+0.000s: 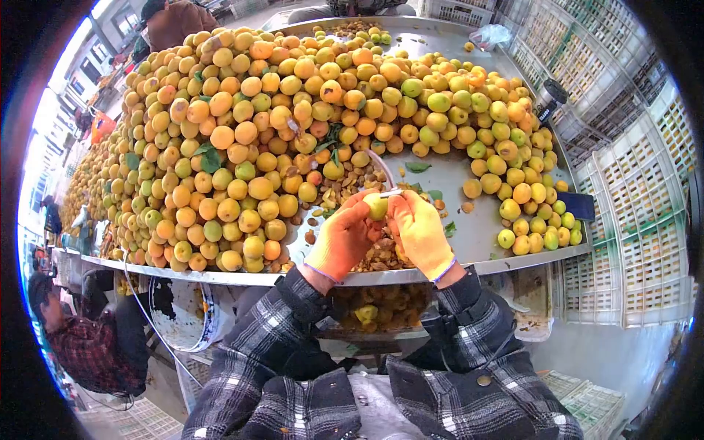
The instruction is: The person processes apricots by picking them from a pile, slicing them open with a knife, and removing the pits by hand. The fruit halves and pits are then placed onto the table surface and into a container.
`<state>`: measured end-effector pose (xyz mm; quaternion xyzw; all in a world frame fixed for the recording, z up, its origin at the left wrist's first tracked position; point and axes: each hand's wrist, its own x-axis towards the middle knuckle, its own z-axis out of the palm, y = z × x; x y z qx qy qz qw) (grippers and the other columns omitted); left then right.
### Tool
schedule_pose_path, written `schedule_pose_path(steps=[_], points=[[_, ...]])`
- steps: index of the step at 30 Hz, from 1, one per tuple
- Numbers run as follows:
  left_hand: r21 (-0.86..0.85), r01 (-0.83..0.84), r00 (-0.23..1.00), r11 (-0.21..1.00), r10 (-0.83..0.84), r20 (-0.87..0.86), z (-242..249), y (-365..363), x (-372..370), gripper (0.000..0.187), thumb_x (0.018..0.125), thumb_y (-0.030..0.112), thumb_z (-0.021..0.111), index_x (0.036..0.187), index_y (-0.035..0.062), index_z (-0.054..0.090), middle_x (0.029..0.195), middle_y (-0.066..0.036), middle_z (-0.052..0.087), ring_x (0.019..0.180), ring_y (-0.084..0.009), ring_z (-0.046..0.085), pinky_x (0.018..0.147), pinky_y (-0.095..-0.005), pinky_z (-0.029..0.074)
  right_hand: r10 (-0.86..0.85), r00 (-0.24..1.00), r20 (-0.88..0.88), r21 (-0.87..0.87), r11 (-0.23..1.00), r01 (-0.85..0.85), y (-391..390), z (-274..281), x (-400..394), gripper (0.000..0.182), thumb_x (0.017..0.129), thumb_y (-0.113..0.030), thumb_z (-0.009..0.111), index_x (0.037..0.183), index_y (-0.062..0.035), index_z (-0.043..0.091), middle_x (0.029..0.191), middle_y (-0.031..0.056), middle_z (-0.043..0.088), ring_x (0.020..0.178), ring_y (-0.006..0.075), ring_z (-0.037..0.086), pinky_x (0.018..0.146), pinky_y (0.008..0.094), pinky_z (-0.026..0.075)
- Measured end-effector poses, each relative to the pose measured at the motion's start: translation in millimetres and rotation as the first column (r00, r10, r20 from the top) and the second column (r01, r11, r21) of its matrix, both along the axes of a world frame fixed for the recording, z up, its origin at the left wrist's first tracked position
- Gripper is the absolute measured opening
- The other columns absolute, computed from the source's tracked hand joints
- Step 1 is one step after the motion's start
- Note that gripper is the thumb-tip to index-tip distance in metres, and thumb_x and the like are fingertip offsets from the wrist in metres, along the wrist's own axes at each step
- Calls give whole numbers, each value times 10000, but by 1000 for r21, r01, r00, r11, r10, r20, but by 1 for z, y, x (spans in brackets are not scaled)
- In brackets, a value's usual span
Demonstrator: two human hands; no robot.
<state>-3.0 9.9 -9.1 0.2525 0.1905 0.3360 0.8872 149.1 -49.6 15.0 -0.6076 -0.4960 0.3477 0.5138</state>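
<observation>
Both my hands wear orange gloves and meet over the near edge of a metal table [477,235]. My left hand [341,233] is closed around a yellow-green apricot [377,207]. Pinched in my right hand [421,229] is a small tool with a silvery metal part [390,193], held against the fruit; its exact kind is hidden by the fingers. A pale pinkish curved strip [383,167] runs up from near the tool. Brown pits and cut pieces [381,257] lie beneath and behind my hands.
A large heap of apricots [235,132] covers the table's left and back, curving down the right side. A dark phone-like slab [576,206] lies at the right edge. White plastic crates [631,227] stack at right. A white bucket [180,312] and another person [95,345] are at left.
</observation>
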Motion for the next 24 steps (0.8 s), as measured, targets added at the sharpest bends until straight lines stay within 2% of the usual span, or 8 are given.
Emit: schedule_pose_path(steps=[2,4,5,12,15,17,21,24], points=[[-5,19,999,1000,-19,42,7,0,1,381,981,170,515,1346,64,487,1136,-56,612,872,-176,551,709,-290,427,16,989,-145,-55,998,-24,-4,11,2,297,1042,-273,514,955,-2,602,656,58,578,583,145,555,537,334,434],[-34,3,999,999,-1,48,18,-4,2,374,977,162,510,1338,67,488,1142,-64,612,876,-187,549,711,-295,428,11,877,-480,-112,991,-73,-8,24,0,288,1051,-261,500,943,-11,594,649,21,557,566,99,517,508,293,409],[-66,-11,999,998,14,50,21,-6,2,367,974,153,504,1331,70,490,1148,-72,612,879,-198,547,712,-301,428,9,906,-422,-62,997,-39,-8,20,-3,290,1069,-307,446,945,-64,545,661,-24,493,521,41,439,433,214,349],[-16,18,993,1000,-16,114,11,0,-6,343,976,206,501,1295,81,506,1157,-59,606,863,-182,527,709,-287,419,89,970,-227,-33,995,-99,-13,8,-2,299,1065,-304,462,945,-49,563,673,-23,508,545,59,451,472,229,378],[-56,-42,995,998,46,85,17,-7,-1,352,980,243,512,1294,84,508,1106,-53,606,863,-173,527,713,-290,416,14,999,50,117,993,-20,-10,5,-6,291,1058,-279,479,953,-24,574,669,0,524,573,89,489,514,267,424],[-175,-67,992,982,85,94,17,-10,0,356,976,245,517,1296,87,507,1076,-46,598,866,-163,527,724,-297,416,-17,976,218,58,998,5,-12,8,-8,268,1024,-277,528,1009,-27,623,770,201,642,705,404,617,619,455,476],[-145,-31,983,989,57,176,7,-12,-1,340,986,251,513,1287,94,508,1094,-44,597,876,-160,532,738,-309,419,-35,970,241,63,998,20,-12,3,-16,262,1016,-287,534,991,-40,616,780,201,657,748,431,636,633,488,489],[-18,-75,989,997,77,125,10,-15,2,316,1009,275,494,1270,99,509,1083,-33,601,876,-155,532,736,-308,417,-122,885,450,97,991,88,-15,7,-21,272,1009,-297,538,968,-35,596,758,214,653,726,435,649,610,513,498]])
